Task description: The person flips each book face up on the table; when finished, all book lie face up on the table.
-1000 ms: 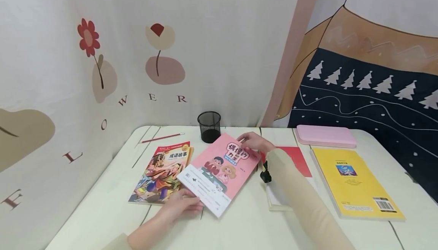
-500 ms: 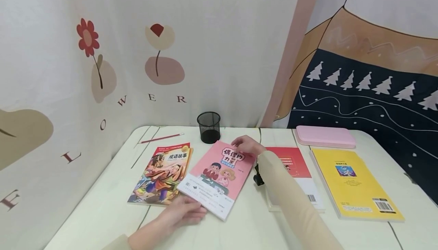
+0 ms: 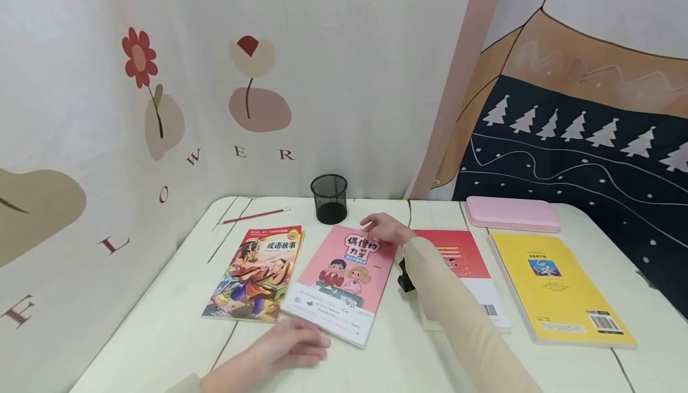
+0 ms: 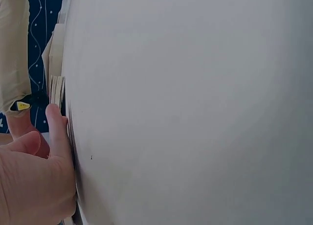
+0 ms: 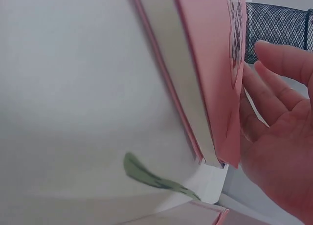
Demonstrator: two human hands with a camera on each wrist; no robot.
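Observation:
A pink book (image 3: 344,279) with a white lower band lies slightly tilted on the table, near its middle. Over its top right corner is my right hand (image 3: 388,229); in the right wrist view that hand (image 5: 283,107) has its thumb apart from the cover and its fingers at the top edge. My left hand (image 3: 287,345) rests on the table by the book's lower edge, fingers loosely extended. From the left wrist, this hand (image 4: 39,176) shows a fingertip at or close to the page edges; contact is unclear. Left of the pink book lies a colourful illustrated book (image 3: 255,276).
A red-and-white book (image 3: 478,279) lies partly under the right sleeve, with a yellow book (image 3: 559,291) to its right. A pink case (image 3: 512,214) is at the back right. Behind the pink book stands a black mesh pen cup (image 3: 329,199); a pencil (image 3: 255,216) lies left of it.
The pink book has turned more upright and come down onto the table. My right hand has shifted left and loosened from its corner; my left hand has moved slightly down, off its lower edge.

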